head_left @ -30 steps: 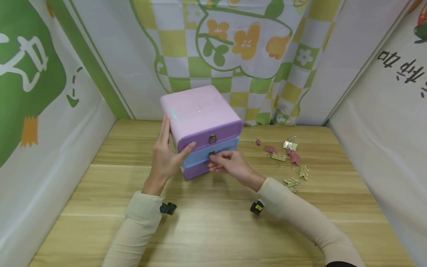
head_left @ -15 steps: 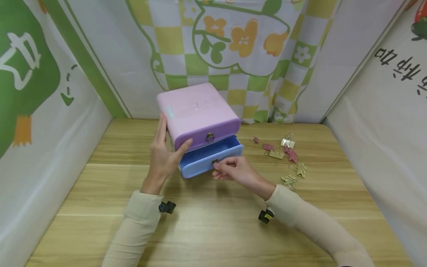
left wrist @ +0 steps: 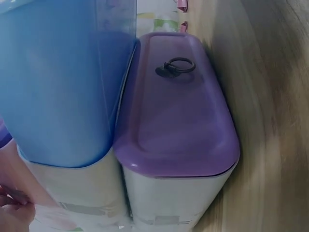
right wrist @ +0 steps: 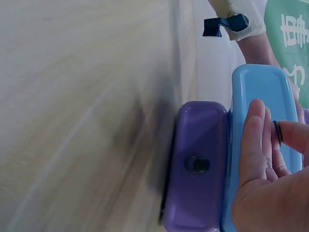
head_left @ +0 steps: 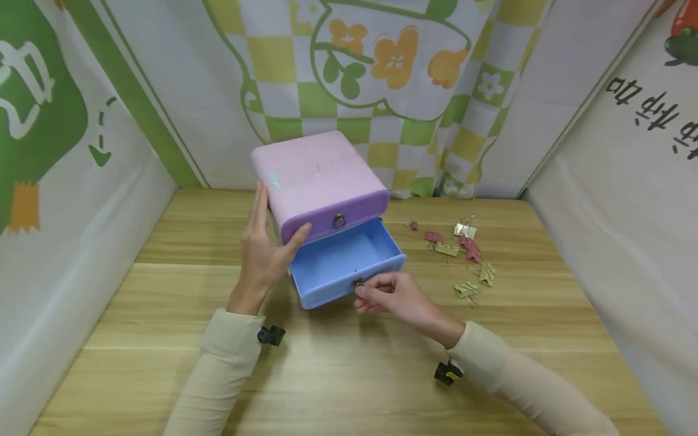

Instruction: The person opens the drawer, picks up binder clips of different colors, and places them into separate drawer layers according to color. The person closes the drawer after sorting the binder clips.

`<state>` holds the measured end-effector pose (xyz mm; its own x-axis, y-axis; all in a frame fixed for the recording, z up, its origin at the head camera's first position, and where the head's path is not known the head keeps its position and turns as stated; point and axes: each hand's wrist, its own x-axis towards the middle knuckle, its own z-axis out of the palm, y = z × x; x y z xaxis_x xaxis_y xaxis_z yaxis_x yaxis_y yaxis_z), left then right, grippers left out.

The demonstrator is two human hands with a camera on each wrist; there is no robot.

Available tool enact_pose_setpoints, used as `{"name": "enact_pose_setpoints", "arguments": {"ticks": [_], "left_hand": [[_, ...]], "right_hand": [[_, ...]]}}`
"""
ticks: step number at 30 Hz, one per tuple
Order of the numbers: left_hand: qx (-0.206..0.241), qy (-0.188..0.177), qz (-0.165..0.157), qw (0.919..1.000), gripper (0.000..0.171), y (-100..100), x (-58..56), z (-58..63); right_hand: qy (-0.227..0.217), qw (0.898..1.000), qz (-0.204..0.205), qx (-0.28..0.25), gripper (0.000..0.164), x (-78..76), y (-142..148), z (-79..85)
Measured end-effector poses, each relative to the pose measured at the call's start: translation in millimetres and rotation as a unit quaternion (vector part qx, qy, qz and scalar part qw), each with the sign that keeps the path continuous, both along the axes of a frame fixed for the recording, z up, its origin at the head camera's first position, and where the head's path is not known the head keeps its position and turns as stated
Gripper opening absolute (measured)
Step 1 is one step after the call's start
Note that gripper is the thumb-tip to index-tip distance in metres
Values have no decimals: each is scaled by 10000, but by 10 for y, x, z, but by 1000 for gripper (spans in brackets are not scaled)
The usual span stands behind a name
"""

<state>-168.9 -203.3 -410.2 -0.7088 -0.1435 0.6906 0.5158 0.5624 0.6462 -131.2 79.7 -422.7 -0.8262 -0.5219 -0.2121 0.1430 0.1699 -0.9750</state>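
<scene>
A small drawer cabinet (head_left: 313, 166) with a pink top stands angled on the table. Its blue middle drawer (head_left: 327, 293) is pulled well out, the bare blue inside showing. Thumb and fingers of my right hand (head_left: 400, 300) pinch the dark ring pull (right wrist: 277, 131) on that drawer's front. My left hand (head_left: 262, 251) rests against the cabinet's left side, fingers straight along it and the thumb across the front of the purple top drawer (head_left: 305, 225). In the left wrist view, the purple bottom drawer (left wrist: 178, 116) is closed, with its own ring pull (left wrist: 179, 66).
Several pink and gold binder clips, among them a pale gold one (head_left: 487, 274) and a pink one (head_left: 434, 237), lie right of the cabinet on the wooden table (head_left: 338, 375). Behind it hangs a checked curtain (head_left: 278, 57). Printed white walls stand on both sides.
The blue middle drawer has gone from closed to well out. My right hand has moved toward me and slightly right with its ring pull, while my left hand stays against the cabinet.
</scene>
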Motion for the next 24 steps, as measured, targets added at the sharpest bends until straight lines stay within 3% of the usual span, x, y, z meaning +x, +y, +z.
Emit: {"name": "enact_pose_setpoints", "arguments": {"ticks": [7, 10, 14, 18, 24], "left_hand": [[219, 38, -19, 9998, 95, 45, -31, 3], [595, 56, -76, 9982, 86, 58, -48, 5], [1081, 277, 88, 9937, 73, 75, -98, 9], [1242, 473, 167, 9910, 71, 94, -145, -1], [1280, 632, 123, 9897, 72, 127, -175, -39]], "right_hand": [[96, 9997, 223, -2, 34, -3, 27, -121], [282, 9990, 348, 94, 29, -22, 47, -177], [665, 9957, 443, 459, 26, -28, 122, -203], [1174, 9852, 405, 1182, 26, -10, 297, -152], [1749, 9628, 93, 2057, 23, -16, 759, 61]]}}
